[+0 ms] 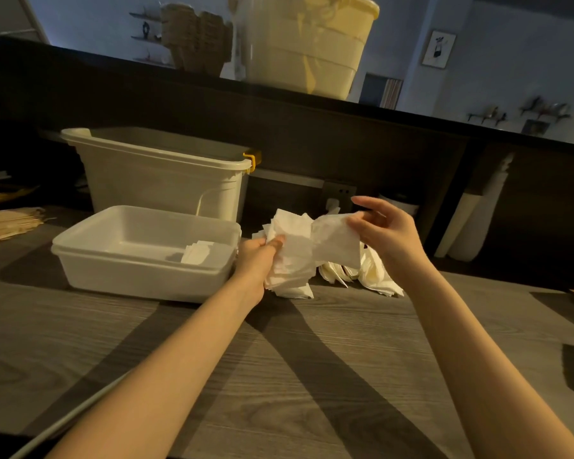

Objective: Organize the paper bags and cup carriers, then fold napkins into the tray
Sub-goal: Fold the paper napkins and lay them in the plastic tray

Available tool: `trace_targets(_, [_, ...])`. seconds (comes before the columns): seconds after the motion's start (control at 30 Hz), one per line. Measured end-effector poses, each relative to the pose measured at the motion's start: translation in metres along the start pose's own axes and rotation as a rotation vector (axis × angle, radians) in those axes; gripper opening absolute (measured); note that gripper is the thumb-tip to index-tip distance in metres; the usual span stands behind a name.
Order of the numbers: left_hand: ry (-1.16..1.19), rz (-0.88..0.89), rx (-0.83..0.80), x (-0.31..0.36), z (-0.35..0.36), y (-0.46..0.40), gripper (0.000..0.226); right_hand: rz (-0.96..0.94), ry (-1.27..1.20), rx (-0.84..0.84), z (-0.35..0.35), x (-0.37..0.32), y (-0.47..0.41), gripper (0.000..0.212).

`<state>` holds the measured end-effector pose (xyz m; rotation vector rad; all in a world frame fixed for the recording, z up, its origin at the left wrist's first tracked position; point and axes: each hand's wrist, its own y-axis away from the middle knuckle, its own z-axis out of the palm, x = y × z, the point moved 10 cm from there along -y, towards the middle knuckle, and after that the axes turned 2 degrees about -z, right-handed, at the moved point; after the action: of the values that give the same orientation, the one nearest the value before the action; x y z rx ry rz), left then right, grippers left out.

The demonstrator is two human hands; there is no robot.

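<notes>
My left hand (257,256) grips a thick stack of white napkins (290,250) held just above the wooden counter. My right hand (383,228) pinches the right edge of the top napkin (337,241), which is lifted off the stack. To the left stands a shallow white tray (140,270) with a few folded napkins (199,253) lying in its right part. More white napkins (375,276) lie in a loose pile on the counter behind my hands. Brown cup carriers (196,38) stand stacked on the high ledge at the back.
A tall white bin with a yellow latch (159,173) stands behind the tray. A large cream tub (305,44) sits on the ledge above. Flat paper bags (7,223) lie at the left edge. A white roll (468,223) leans at the right. A cable (63,422) crosses the near left.
</notes>
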<state>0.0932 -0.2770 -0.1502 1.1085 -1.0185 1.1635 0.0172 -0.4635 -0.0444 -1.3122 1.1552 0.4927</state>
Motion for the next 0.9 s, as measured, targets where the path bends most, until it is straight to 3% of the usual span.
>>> trace_targets(0.17, [-0.017, -0.020, -0.032, -0.001, 0.003, 0.004, 0.035, -0.185, 0.042, 0.095, 0.000, -0.028, -0.004, 0.019])
trace_targets(0.27, [-0.076, -0.014, -0.057, 0.003, 0.004, 0.006, 0.037, -0.103, -0.076, 0.109, -0.001, -0.023, -0.008, 0.017])
trace_targets(0.37, [-0.074, 0.005, -0.096, 0.006, 0.008, 0.007, 0.032, 0.044, -0.205, 0.001, 0.006, -0.007, -0.007, 0.020])
trace_targets(0.5, [-0.086, -0.003, -0.073, 0.004, 0.006, 0.005, 0.032, 0.022, 0.115, -0.036, 0.011, 0.006, -0.005, 0.019])
trace_targets(0.73, [-0.132, -0.078, -0.177, -0.005, 0.017, 0.011, 0.038, -0.026, 0.172, -0.088, 0.025, 0.007, -0.010, 0.024])
trace_targets(0.9, [-0.310, -0.022, -0.255, -0.002, 0.024, 0.016, 0.008, -0.053, 0.262, -0.181, 0.039, 0.011, -0.009, 0.024])
